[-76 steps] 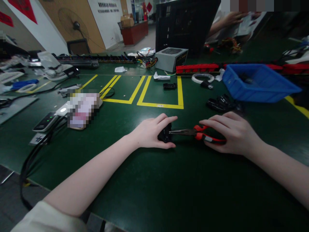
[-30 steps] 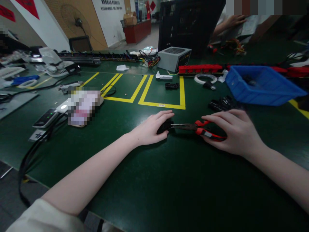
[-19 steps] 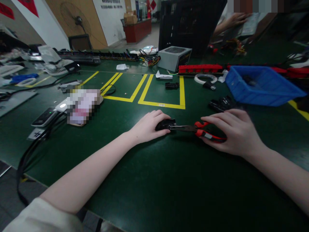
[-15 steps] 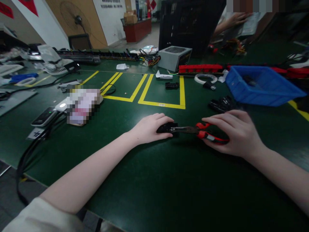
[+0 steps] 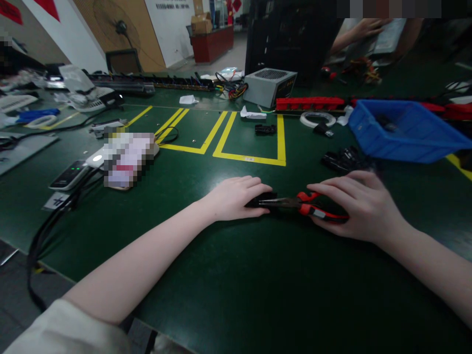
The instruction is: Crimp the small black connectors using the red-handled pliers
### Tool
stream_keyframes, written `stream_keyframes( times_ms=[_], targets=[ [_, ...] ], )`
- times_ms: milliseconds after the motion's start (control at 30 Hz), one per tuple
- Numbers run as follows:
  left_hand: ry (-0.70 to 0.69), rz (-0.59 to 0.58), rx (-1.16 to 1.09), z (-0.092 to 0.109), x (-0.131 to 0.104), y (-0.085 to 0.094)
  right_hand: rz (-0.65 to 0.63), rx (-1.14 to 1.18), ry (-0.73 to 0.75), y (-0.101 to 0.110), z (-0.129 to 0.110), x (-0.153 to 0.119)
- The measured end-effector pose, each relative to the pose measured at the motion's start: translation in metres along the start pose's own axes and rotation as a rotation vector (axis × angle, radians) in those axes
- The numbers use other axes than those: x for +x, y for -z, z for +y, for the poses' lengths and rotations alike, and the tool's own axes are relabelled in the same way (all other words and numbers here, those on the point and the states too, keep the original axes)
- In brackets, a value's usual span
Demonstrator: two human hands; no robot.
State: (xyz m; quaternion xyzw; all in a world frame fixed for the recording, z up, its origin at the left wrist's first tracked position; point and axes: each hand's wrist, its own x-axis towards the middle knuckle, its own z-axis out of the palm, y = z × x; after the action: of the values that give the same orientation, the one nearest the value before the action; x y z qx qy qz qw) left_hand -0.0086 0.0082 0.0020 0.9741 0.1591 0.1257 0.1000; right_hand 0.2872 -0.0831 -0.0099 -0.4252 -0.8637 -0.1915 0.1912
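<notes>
My left hand (image 5: 241, 199) is closed around a small black part (image 5: 262, 198), gripping it between thumb and fingers just above the green table. The fingers cover much of the part, so its kind does not show. My right hand (image 5: 363, 206) holds red-handled long-nose pliers (image 5: 304, 203), with thumb and fingers around the handles. The pliers' jaws point left and meet the black part at my left fingertips. Whether they pinch it or only touch it, I cannot tell.
Beyond my hands, a similar-looking black piece (image 5: 265, 129) lies inside a yellow tape outline. Black parts (image 5: 341, 158) and a blue bin (image 5: 409, 130) stand at right. A grey power supply (image 5: 270, 87) sits behind. Cables (image 5: 70, 206) and a phone (image 5: 129, 160) lie left; another person's hand (image 5: 370, 28) is far back.
The black part, the pliers' tips and my left hand sit slightly further right in view. The pliers' handles look a little closer together. Both holds are kept.
</notes>
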Motion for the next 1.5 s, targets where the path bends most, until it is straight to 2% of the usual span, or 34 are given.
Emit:
stream_keyframes(
  times_ms=[200,533,800,1000,1200,1500],
  targets=[
    [-0.005,-0.009,0.011,-0.0002,0.0003,0.0000,-0.065,0.042,-0.062,-0.0040,0.0002,-0.0055],
    [0.055,-0.067,-0.079,0.0003,0.0012,0.0004,-0.017,0.035,0.006,-0.0003,-0.0003,-0.0005],
    [0.056,-0.056,-0.136,0.0000,0.0007,0.0016,0.040,-0.051,0.050,0.0006,0.0011,0.0006],
    [0.032,-0.050,-0.112,-0.0005,0.0007,0.0008,0.040,-0.025,0.021,-0.0008,0.0024,-0.0021],
    [0.023,-0.062,-0.090,-0.0020,0.0003,0.0000,0.055,-0.064,0.089,0.0011,0.0017,0.0008],
    [0.044,-0.089,-0.043,0.0014,0.0025,0.0012,0.068,-0.060,0.098,0.0030,0.0002,0.0037]
  ],
)
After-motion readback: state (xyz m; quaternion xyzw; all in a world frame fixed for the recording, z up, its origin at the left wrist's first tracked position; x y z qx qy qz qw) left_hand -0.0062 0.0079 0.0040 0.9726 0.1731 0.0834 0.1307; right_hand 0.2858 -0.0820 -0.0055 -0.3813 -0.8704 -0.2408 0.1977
